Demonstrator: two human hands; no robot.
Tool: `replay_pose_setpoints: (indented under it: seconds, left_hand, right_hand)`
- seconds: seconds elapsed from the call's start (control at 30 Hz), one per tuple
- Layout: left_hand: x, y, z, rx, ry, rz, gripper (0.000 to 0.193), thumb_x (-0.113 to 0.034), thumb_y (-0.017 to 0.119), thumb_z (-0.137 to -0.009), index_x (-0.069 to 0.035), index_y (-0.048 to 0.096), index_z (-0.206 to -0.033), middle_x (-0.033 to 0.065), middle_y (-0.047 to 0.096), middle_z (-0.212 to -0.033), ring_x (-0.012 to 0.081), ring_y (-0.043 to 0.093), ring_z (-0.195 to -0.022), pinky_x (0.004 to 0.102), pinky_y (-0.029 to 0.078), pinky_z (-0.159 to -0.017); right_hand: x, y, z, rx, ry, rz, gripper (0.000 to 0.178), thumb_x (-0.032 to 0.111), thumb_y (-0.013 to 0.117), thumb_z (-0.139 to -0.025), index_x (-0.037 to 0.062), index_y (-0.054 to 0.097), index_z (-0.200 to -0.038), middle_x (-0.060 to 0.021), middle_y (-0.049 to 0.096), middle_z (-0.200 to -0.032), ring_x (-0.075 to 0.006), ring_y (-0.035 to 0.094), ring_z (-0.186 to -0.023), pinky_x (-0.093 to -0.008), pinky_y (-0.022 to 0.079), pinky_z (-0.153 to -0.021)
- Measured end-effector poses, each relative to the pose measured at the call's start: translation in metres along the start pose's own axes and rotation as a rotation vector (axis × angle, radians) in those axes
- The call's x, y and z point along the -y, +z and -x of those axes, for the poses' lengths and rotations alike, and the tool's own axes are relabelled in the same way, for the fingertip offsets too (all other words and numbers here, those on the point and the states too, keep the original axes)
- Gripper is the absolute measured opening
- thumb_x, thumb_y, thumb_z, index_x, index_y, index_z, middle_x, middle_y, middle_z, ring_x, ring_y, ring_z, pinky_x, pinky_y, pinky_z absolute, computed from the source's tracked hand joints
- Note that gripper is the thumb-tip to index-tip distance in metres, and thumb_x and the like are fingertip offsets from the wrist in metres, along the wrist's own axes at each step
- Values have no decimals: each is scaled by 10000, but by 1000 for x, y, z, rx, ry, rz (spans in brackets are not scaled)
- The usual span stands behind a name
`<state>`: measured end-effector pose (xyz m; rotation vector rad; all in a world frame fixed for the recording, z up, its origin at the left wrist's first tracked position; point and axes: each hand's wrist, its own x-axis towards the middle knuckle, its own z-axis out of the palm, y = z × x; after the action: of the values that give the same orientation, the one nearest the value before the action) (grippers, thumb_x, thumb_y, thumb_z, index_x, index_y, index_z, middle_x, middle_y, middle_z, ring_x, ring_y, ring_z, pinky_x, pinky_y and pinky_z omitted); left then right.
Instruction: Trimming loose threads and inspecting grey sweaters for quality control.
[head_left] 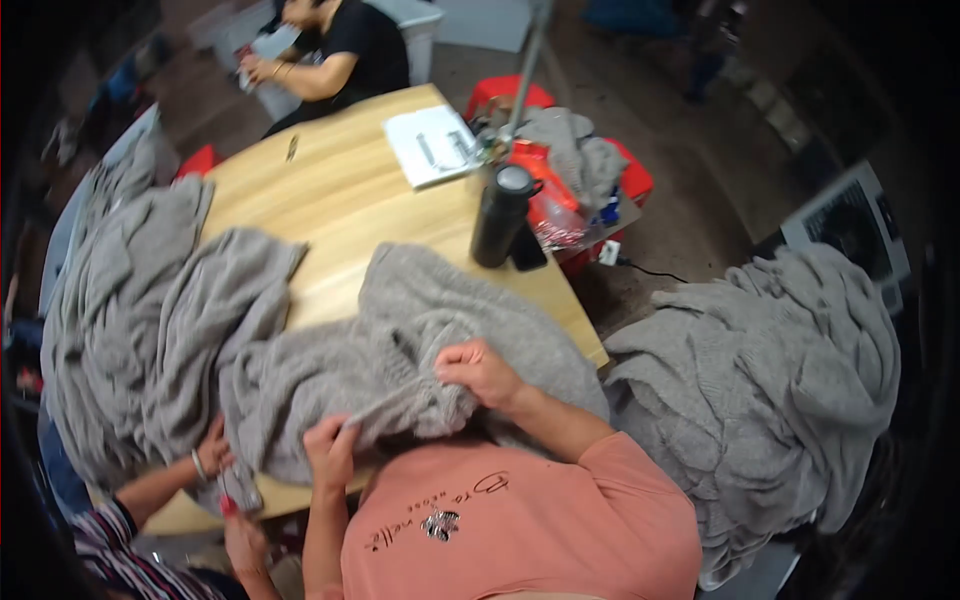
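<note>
A grey knitted garment [430, 350] lies bunched over the near side of the table, right in front of me. My left hand [330, 445] is closed on its near edge. With the fingers curled in, my right hand [478, 370] grips the same garment farther right and a little higher. A band of the knit [385, 405] is drawn taut between my two hands. The fingertips of both hands are partly hidden in the cloth.
Grey knitwear is heaped at the left [130, 330] and right [760, 380]. A black bottle [497, 220], a phone [530, 250] and a paper [430, 146] lie on the wooden table [320, 180]. A co-worker's hand [213, 450] touches knitwear at my left. Another person [350, 60] sits beyond.
</note>
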<state>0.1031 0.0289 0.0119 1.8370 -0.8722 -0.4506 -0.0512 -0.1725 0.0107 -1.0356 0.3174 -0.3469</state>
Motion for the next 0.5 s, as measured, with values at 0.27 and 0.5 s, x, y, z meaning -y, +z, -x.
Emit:
replay_pose_setpoints:
  seconds: [0.27,0.5]
  left_hand:
    - [-28,15,-1,152,36,219,91,38,531,-666,32,595,-731,48,568,-621,75,488,-567,222,391,-521]
    - [-42,16,-1,107,-20,218,47,31,542,-674,16,569,-709,-14,546,-629,36,464,-587,187,385,-528]
  right_hand:
    - [28,34,7,-236,-762,1288,83,101,572,-744,27,570,-782,-89,556,-660,-254,548,-611,-341,424,-584]
    - [-4,52,0,208,-635,1044,182,189,588,-743,39,492,-702,-121,543,-696,-315,557,-657,-410,427,-567]
